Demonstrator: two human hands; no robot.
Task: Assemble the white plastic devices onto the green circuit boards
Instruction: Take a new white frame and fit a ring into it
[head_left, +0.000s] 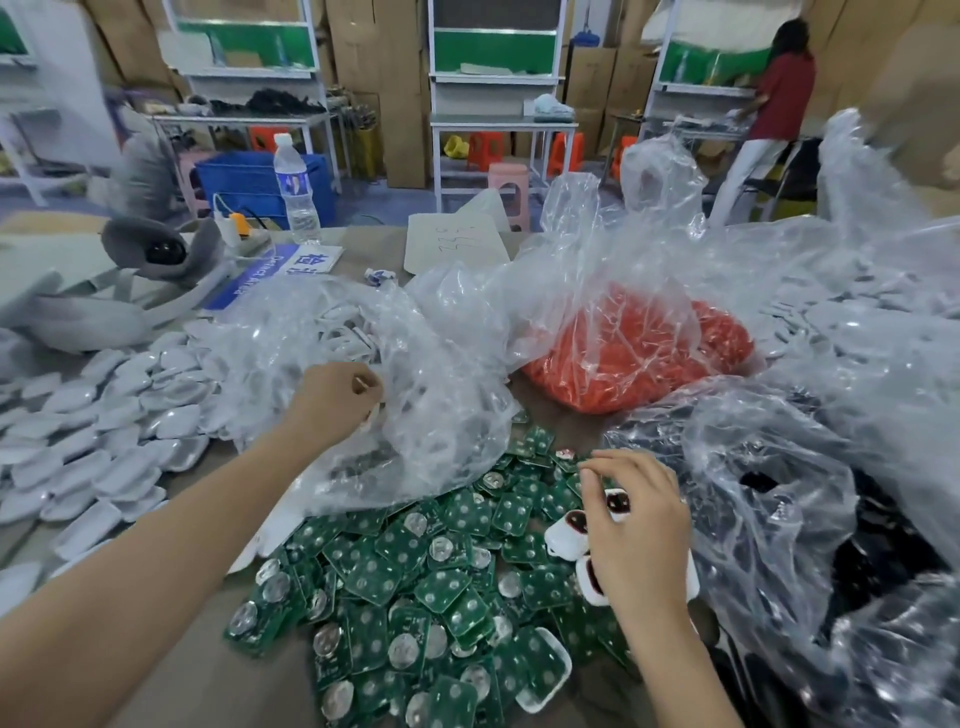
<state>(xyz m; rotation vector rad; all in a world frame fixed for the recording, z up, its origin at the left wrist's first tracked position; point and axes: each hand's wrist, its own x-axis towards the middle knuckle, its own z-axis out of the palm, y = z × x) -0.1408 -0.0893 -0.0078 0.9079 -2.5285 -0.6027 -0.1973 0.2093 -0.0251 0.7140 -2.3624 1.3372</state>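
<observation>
Right grip (639, 525) pinches a white device (617, 503) over green circuit boards (441, 587).

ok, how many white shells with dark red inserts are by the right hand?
3 white shells: one lying on the green circuit boards left of the right hand, one under its fingers, one beneath its palm. The hand may hide more.

Factory floor: workbenches (496, 122), cardboard cartons (589, 78).

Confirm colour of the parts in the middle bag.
Orange-red parts, seen through the clear bag; head view.
</observation>
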